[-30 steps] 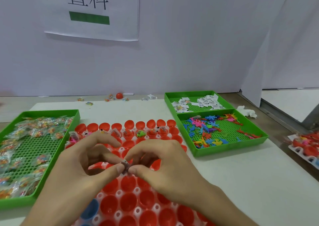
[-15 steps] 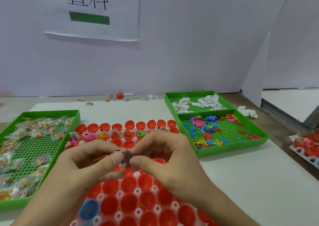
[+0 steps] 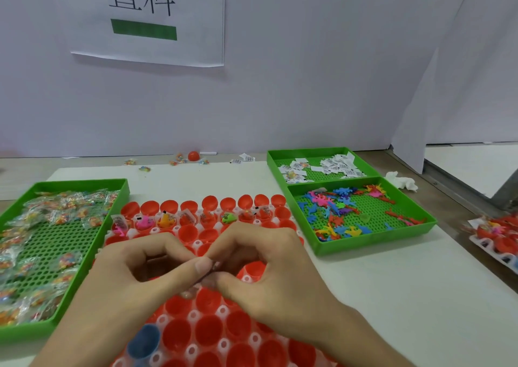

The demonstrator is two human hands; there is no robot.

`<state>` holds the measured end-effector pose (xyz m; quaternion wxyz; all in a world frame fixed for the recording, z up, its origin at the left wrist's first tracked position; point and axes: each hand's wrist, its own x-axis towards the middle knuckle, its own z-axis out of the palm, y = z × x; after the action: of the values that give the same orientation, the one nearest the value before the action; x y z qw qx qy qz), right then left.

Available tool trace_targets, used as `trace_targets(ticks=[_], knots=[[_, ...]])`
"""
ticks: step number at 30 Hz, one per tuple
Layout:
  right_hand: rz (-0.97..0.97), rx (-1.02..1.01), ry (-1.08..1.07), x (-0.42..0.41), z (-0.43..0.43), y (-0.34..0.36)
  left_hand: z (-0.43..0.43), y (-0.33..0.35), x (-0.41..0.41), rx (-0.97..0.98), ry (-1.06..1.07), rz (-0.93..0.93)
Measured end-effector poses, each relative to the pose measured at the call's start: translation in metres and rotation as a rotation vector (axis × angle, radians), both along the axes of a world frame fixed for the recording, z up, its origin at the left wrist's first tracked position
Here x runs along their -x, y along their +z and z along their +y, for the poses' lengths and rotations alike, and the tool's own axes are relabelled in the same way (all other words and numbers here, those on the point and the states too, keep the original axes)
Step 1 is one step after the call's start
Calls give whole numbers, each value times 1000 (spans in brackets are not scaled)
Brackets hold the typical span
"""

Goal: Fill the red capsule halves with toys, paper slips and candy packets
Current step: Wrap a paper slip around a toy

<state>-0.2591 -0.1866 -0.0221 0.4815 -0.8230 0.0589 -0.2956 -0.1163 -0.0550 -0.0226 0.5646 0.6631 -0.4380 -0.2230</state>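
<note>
both hands meet over the middle of the white plastic grid tray [image 3: 193, 315], whose sockets hold the glossy red plastic capsule halves [image 3: 207, 335]. the left hand [image 3: 134, 277] and the right hand [image 3: 269, 265] each curl thumb and forefinger onto 1 small dark item [image 3: 215, 265], pinching it between them just above empty halves; too little of it shows to tell what it is. the other fingers of both hands are bent inwards. near the far end of the grid, 1 row of halves already carries small toys and white slips, among them a pink toy [image 3: 144, 220] and a green toy [image 3: 228, 217]. a single blue capsule half [image 3: 144, 338] sits at the near left of the grid. to the left lies a green perforated tray [image 3: 84, 183] of clear candy packets [image 3: 64, 204]. to the right, 2 more trays touch: the farther green tray [image 3: 308, 151] holds printed paper slips [image 3: 339, 164], the nearer green tray [image 3: 372, 244] colourful plastic toys [image 3: 330, 212]
</note>
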Motion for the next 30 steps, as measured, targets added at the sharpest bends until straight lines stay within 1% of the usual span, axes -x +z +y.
trace_targets(ticks=[5, 8, 10, 16, 21, 25, 30], knots=[[-14, -126, -43, 0, -6, 1, 1, 0, 0, 72, 11, 105], [51, -159, -23, 1, -8, 1, 2, -1, 0, 56, 3, 81], [97, -142, -23, 1, -9, 1, 1, -2, 1, 61, 14, 49], [124, -120, -17, 1, -12, 0, -2, 0, 10, 150, 20, -3], [93, -190, 20, 0, -12, -1, -2, 1, 11, 190, 43, -69], [38, -231, 0, -1, -12, -4, -2, -1, 10, 218, 55, -36], [11, -181, -25, 1, -16, -1, -2, 0, 11, 234, 40, -63]])
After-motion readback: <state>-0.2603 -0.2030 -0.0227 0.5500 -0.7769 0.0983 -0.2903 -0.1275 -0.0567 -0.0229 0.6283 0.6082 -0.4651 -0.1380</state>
